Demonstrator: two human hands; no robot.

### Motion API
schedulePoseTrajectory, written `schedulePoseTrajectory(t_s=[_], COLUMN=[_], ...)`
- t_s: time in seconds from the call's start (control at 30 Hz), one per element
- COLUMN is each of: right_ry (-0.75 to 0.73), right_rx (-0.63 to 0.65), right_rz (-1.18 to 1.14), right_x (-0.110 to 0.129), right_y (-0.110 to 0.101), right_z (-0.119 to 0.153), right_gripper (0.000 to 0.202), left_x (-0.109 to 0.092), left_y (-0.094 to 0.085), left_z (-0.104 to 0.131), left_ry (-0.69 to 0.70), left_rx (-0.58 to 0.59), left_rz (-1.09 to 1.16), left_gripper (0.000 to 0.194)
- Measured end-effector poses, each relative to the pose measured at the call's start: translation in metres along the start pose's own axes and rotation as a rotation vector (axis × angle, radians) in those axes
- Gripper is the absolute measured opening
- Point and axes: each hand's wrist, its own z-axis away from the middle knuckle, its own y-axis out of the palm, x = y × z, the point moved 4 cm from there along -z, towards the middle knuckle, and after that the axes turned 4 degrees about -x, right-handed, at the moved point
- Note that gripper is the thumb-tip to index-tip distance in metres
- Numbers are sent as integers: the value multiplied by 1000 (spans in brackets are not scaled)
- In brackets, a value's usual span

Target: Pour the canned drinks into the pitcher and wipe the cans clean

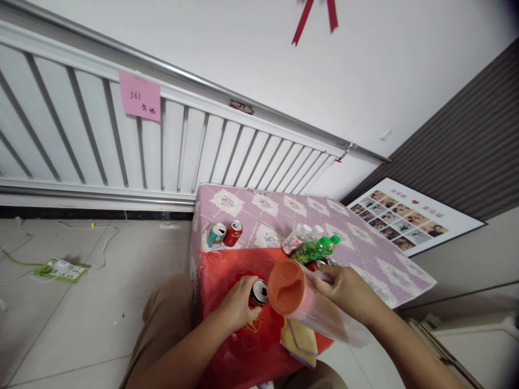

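Note:
My left hand (239,305) is wrapped round a dark drink can (259,294) with an opened top, over the red cloth (227,346). In my right hand (344,289) is the handle of a clear plastic pitcher with an orange lid (286,286). The pitcher (328,319) is tipped, its lid end close beside the can. A little liquid seems to lie toward its base, though blur hides how much. Below the pitcher a folded yellow cloth (299,341) hangs over the table's near edge.
A teal can (216,235) and a red can (233,233) stand at the back left of the table. Several bottles, two with green caps (324,244), stand at the right. Behind is a white radiator (174,146); a power strip (60,269) lies on the floor.

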Motion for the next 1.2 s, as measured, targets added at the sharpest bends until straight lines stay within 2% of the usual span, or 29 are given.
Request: schedulePoseTrajectory(t_s=[1.2], right_ry=[-13], right_rx=[-3], right_rz=[-23], right_x=[0], right_y=[-2], right_z=[0], right_gripper=[35], left_x=[-3], left_y=[-1], left_z=[0], left_ry=[-23], left_rx=[13], left_rz=[-10], left_gripper=[72])
